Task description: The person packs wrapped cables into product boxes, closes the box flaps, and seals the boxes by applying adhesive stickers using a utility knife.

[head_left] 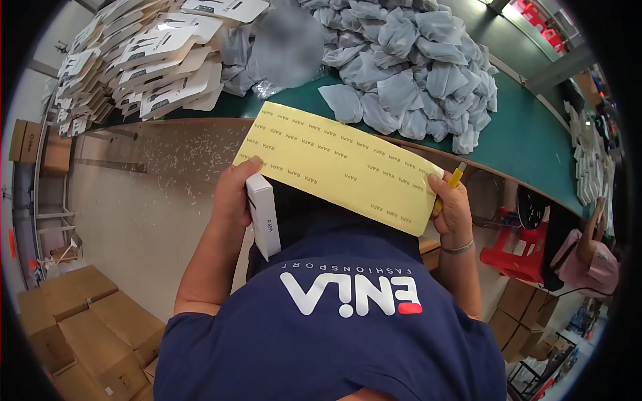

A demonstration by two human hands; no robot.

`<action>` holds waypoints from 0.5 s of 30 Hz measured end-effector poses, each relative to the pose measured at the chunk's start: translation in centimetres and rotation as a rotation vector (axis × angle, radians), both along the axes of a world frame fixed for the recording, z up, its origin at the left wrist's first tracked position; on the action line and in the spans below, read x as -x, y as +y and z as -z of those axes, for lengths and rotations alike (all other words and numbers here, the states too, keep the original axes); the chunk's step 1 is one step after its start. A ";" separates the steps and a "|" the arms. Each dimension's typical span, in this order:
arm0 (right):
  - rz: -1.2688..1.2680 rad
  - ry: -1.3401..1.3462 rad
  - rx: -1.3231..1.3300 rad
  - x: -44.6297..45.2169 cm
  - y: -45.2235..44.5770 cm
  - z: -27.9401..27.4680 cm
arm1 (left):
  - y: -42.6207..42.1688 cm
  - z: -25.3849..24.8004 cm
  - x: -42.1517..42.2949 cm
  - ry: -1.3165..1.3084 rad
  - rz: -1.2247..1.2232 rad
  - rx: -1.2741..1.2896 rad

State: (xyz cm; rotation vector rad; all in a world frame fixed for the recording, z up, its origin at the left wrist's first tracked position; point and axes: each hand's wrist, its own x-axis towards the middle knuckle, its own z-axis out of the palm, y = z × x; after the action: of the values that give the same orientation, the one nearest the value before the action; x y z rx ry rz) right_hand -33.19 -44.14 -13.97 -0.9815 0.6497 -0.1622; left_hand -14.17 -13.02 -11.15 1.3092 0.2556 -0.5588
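Note:
A yellow sticker sheet (334,167) printed with rows of small "RAPA" labels is stretched out before my body, tilted down to the right. Bare gaps show in its lower rows. My left hand (235,190) pinches its left end, thumb on top, and also holds a narrow white box (263,217) marked "RAPA" against the palm. At the other end, my right hand (452,204) grips the sheet's right edge. A slim yellow tool (457,175), which looks like a utility knife, is tucked in that same hand.
On the green table (528,134) lie a heap of grey wrapped bundles (414,80) and stacks of white printed packages (160,63). Cardboard boxes (100,327) stand at lower left. To the right are a red stool (518,257) and another person in a pink top (588,260).

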 end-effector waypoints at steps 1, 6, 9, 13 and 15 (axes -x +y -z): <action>0.051 0.012 0.016 -0.4 0.6 -0.1 | -0.2 -0.3 0.0 0.009 -0.004 0.004; 0.086 -0.043 -0.055 -0.3 0.5 -0.2 | -0.9 -1.7 -0.1 0.066 -0.027 0.001; 0.086 -0.061 -0.116 -0.5 0.8 -0.9 | -0.2 -2.0 -0.7 0.077 0.011 0.019; 0.107 -0.038 -0.212 -0.9 2.3 -2.3 | 1.9 -2.3 -2.0 0.076 0.151 0.080; 0.123 -0.047 -0.172 -0.7 2.9 -2.2 | 1.9 -2.5 -2.4 0.077 0.155 0.079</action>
State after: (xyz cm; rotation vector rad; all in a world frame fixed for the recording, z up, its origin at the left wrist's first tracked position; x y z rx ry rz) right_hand -32.46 -41.27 -11.73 -0.7709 0.6698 -0.2332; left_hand -11.75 -11.12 -8.63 1.2389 0.1937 -0.7448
